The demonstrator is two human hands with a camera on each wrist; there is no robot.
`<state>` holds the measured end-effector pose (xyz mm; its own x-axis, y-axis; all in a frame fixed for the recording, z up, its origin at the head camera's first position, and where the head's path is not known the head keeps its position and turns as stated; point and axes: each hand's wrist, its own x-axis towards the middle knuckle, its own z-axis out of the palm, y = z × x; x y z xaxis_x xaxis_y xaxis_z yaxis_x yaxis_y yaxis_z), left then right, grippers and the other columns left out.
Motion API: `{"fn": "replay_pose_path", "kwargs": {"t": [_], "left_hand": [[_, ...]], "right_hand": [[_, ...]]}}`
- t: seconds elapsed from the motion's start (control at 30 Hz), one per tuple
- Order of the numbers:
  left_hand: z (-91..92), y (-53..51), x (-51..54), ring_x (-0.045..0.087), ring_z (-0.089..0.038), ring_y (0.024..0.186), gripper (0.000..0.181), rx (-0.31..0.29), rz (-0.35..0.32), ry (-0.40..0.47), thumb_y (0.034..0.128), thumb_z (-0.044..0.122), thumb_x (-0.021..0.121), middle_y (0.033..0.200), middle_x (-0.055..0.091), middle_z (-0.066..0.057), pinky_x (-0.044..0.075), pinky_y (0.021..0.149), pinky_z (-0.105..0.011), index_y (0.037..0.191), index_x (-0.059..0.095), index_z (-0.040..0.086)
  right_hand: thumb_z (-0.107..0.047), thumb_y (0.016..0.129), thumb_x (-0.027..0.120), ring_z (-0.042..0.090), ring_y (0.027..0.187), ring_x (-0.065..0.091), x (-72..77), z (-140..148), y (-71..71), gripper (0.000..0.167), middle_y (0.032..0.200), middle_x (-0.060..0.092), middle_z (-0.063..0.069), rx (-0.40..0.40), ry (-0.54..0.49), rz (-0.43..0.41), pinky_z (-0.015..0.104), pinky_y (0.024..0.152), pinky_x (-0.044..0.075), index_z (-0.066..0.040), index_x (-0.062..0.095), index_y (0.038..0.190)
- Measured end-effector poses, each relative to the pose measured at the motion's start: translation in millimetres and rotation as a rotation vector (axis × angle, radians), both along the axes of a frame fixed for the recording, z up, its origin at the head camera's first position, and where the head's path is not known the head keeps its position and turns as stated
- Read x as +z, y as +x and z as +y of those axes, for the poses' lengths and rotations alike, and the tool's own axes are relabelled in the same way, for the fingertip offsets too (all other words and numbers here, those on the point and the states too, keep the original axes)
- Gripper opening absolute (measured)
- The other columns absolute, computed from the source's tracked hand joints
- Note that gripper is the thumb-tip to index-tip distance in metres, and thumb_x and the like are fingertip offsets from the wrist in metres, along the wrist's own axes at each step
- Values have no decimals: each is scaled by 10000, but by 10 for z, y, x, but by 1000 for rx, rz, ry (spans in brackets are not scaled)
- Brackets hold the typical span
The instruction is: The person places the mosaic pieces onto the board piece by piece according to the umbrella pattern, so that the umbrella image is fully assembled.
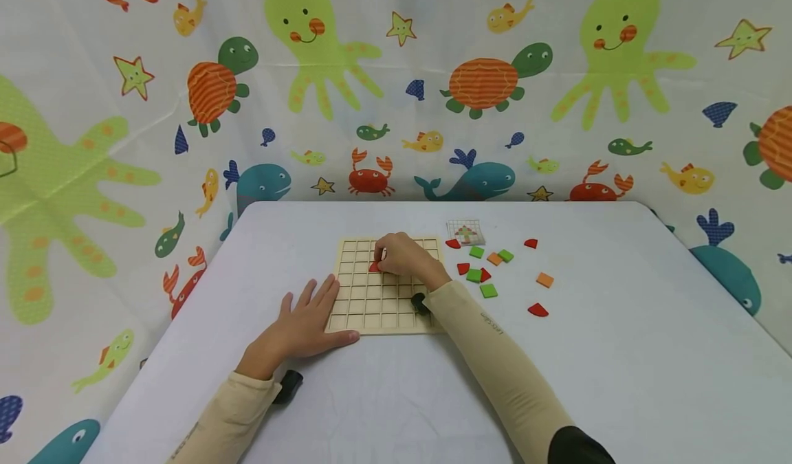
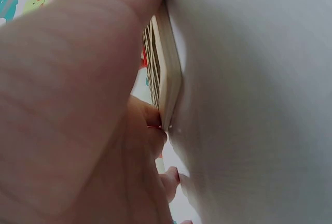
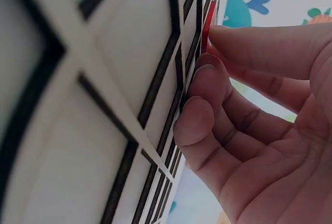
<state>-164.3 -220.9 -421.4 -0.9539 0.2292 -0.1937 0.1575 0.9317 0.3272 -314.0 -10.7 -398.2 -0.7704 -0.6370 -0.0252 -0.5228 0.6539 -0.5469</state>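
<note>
A pale wooden grid board (image 1: 365, 306) lies on the white table in the head view. My right hand (image 1: 405, 254) is over its upper part and pinches a small red fan-shaped piece (image 1: 374, 267) between thumb and fingertips. Seen from the right wrist, the red piece (image 3: 208, 24) stands out as a thin edge close to the grid, at the thumb tip; the curled fingers (image 3: 196, 120) rest near the grid. My left hand (image 1: 306, 326) lies spread at the board's left side, its thumb along the front corner. The left wrist view shows the board's edge (image 2: 171, 73) against that hand.
Right of the board lie loose green squares (image 1: 489, 291), orange squares (image 1: 544, 280) and red fan-shaped pieces (image 1: 538, 310). A pattern card (image 1: 465, 232) is behind them. A curtain printed with sea animals (image 1: 396, 58) hangs beyond the table's far edge.
</note>
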Motion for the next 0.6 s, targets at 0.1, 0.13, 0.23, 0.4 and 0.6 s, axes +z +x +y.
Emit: {"fn": "replay_pose_path", "kwargs": {"t": [0.1,0.13,0.23,0.4,0.6], "left_hand": [[0,4,1,101,-526,1591,1145,0,0,-1,938,682,693,1765,158,-213,69,1172,-801,1685,203,-34],[1,4,-1,101,-526,1591,1147,0,1,-1,937,682,694,1765,159,-213,69,1172,-801,1685,202,-33],[2,3,-5,101,-526,1591,1148,1,2,-3,935,682,697,1766,159,-211,69,1173,-800,1686,202,-31],[9,2,-8,107,-528,1590,1157,3,4,-6,928,688,700,1765,162,-213,68,1174,-799,1686,204,-31],[16,4,-15,99,-524,1593,1165,11,2,-6,923,699,697,1765,161,-211,64,1177,-797,1687,202,-29]], "right_hand": [[-38,1002,710,214,872,601,-1,14,-6,67,1014,724,88,13,-12,6,316,785,522,-40,772,1026],[-41,1004,704,216,873,601,6,25,-10,75,1027,726,90,15,-24,6,319,784,522,-37,773,1033],[-59,1015,688,227,856,618,28,73,-39,101,1038,739,100,12,-56,32,332,773,524,-27,777,1051],[-81,1017,695,244,848,625,56,223,-119,109,1024,727,99,-51,-95,23,354,761,526,-28,779,1061],[-104,1014,707,240,857,626,6,334,-204,115,1039,725,101,-54,-97,-31,354,751,530,-39,780,1076]]}}
